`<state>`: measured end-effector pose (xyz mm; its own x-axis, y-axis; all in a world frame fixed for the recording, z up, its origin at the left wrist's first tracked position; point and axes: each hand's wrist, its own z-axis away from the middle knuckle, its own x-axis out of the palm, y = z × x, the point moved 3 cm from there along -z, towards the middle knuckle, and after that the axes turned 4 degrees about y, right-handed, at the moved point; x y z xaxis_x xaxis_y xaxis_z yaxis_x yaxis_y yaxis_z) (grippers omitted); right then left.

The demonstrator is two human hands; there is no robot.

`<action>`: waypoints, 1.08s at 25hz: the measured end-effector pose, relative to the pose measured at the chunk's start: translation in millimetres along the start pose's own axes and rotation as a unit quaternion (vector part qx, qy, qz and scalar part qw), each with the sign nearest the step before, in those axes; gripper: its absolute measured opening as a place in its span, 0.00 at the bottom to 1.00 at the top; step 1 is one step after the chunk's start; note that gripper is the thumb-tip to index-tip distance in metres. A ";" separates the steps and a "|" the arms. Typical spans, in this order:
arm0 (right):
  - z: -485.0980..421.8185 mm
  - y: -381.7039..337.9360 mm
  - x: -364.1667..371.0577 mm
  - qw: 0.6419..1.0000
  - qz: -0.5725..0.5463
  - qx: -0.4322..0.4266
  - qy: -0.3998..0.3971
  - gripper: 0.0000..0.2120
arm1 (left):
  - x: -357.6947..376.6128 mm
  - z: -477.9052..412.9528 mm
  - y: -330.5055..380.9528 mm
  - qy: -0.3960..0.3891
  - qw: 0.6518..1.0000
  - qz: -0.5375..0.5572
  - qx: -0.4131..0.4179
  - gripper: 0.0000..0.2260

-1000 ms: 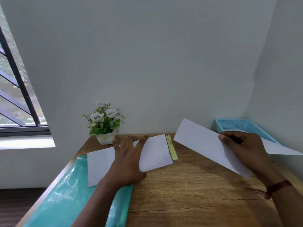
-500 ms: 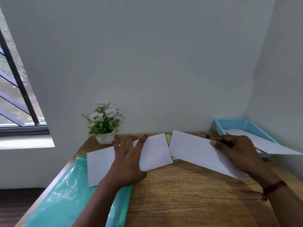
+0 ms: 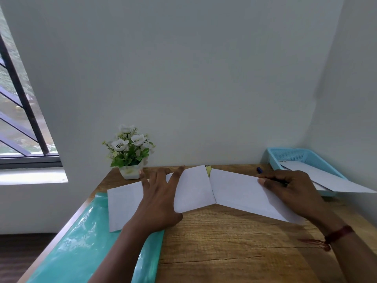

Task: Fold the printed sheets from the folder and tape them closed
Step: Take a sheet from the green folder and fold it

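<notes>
A white sheet (image 3: 193,188) lies across the wooden table, its left end over the teal plastic folder (image 3: 85,242). My left hand (image 3: 157,199) presses flat on it with fingers spread. My right hand (image 3: 289,190) grips the sheet's right flap (image 3: 238,193) and lowers it toward the left part. A dark pen with a blue end (image 3: 259,170) pokes out from under my right hand's fingers. A yellow-green strip (image 3: 208,170) shows at the far edge where the flap meets the rest of the sheet.
A small white pot of white flowers (image 3: 130,154) stands at the back of the table by the wall. A light blue basket (image 3: 293,160) at the back right holds white paper that sticks out over its front. A barred window is at the left.
My right hand has brought the flap down and to the left, from raised beside the basket to nearly flat against the sheet, now covering most of the yellow-green strip. My left hand has stayed put.
</notes>
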<state>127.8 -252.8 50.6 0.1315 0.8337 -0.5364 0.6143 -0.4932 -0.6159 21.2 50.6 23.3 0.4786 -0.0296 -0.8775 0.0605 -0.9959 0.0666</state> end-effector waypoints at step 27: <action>0.7 -10.9 1.7 0.970 0.104 -0.208 0.067 0.14 | 1.1 0.5 6.0 0.007 1.000 0.017 0.022 0.49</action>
<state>120.8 -246.2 56.0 0.3691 0.7653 -0.5274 0.8207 -0.5346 -0.2014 21.6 44.5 22.5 0.4913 -0.0625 -0.8687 0.0047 -0.9972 0.0745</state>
